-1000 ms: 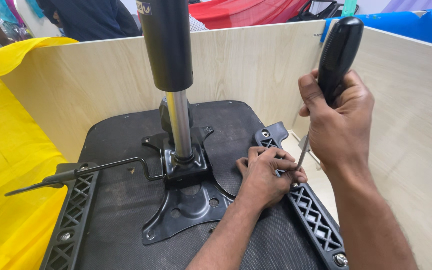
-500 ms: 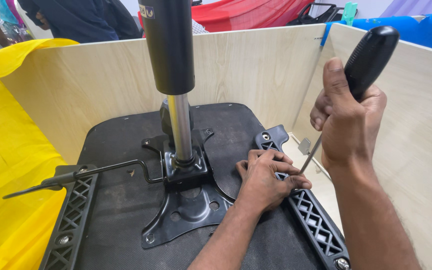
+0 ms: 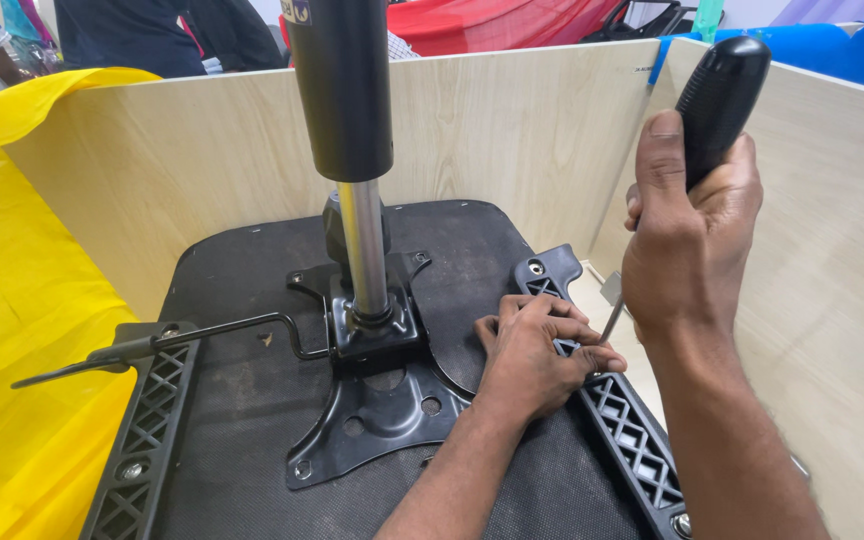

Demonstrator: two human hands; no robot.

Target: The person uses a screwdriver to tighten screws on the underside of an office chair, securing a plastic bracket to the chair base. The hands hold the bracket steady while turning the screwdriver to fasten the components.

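Office chair seat (image 3: 252,290) lies upside down, black fabric underside up, inside a light wooden partition box (image 3: 512,130). The box holds only the seat and its fitted hardware.

Right hand (image 3: 687,230) is clenched around the black handle of a screwdriver (image 3: 717,95), thumb up along the grip. The shaft runs down and left, tip landing on the right armrest bracket (image 3: 622,430), just beside the left fingertips.

Left hand (image 3: 537,355) rests palm-down on that same bracket, fingers curled and pinched around the screw spot. Whether it grips a screw: cannot tell, the fingers hide it.

Right armrest bracket: black lattice plastic strip, running near to far along the seat's right edge, one screw head visible at its near end.

Left armrest bracket (image 3: 147,430): matching strip on the left edge, screw seated near its near end.

Centre: black metal mechanism plate (image 3: 372,400) on the seat, gas lift cylinder (image 3: 347,110) standing upright from it, chrome rod below the black sleeve. Adjustment lever (image 3: 142,345) sticks out left from the mechanism, past the left bracket.

Yellow plastic sheet (image 3: 12,300) drapes over the left side, outside the seat. People are standing far behind the partition.
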